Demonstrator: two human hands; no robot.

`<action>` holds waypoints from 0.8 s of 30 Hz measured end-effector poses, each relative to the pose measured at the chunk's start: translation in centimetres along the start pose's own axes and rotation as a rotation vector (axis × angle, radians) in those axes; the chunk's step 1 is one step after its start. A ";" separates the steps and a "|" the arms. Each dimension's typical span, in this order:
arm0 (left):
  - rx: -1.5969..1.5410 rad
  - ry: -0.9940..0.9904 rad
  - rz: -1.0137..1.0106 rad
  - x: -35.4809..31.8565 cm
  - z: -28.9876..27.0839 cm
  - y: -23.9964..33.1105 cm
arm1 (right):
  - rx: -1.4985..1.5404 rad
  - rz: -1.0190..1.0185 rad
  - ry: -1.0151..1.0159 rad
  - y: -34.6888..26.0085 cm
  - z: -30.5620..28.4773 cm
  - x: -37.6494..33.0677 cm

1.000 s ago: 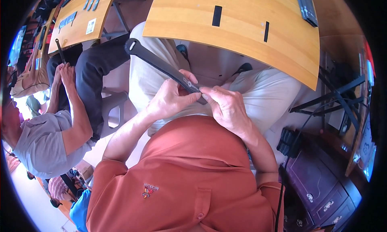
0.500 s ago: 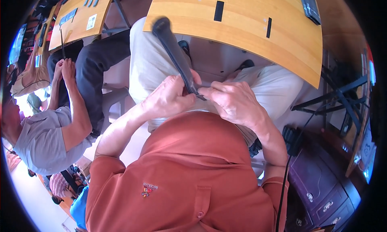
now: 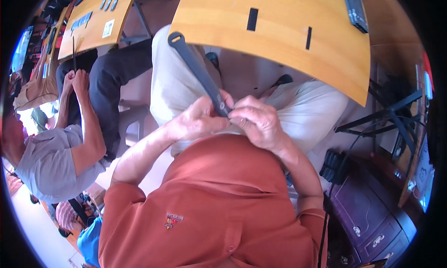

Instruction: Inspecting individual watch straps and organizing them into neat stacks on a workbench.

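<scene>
A long dark grey strap-like piece (image 3: 197,65) slants up and leftward from my hands over my left thigh. Its far end is rounded, with a slot through it. My left hand (image 3: 201,119) is closed around the lower part, thumb and fingers wrapped on it. With its fingers pinched together, my right hand (image 3: 258,121) grips the near end, close beside the left. That near end is mostly hidden by my fingers. Both hands are above my lap, just in front of my rust-red shirt.
A wooden table (image 3: 274,33) lies ahead, bearing a black strip (image 3: 253,19), a smaller strip (image 3: 309,38) and a stack of dark flat pieces (image 3: 355,12) at far right. On the left, a seated person (image 3: 60,151) holds a thin dark piece. Purple drawers (image 3: 368,226) stand at right.
The strap-like piece has rolled over, so its broad face and slotted end now show. My right hand has shifted slightly left and its fingers have closed in toward the near end.
</scene>
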State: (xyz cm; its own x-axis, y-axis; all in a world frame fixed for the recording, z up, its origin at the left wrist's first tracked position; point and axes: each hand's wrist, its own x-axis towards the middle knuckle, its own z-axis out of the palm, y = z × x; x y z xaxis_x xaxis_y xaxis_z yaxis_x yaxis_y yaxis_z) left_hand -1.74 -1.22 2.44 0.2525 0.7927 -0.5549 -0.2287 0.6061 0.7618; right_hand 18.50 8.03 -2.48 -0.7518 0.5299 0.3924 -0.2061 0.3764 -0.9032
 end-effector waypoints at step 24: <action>0.238 0.029 0.048 -2.7 1.5 1.0 | -0.113 0.027 0.233 -3.6 -1.3 1.7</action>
State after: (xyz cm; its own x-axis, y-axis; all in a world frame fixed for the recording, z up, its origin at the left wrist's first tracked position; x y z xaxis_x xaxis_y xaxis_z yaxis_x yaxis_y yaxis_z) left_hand -1.26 -2.84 5.14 0.2186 0.8239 -0.5228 -0.0105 0.5378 0.8430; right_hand 18.74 8.53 1.70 -0.5891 0.6967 0.4095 -0.1067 0.4352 -0.8940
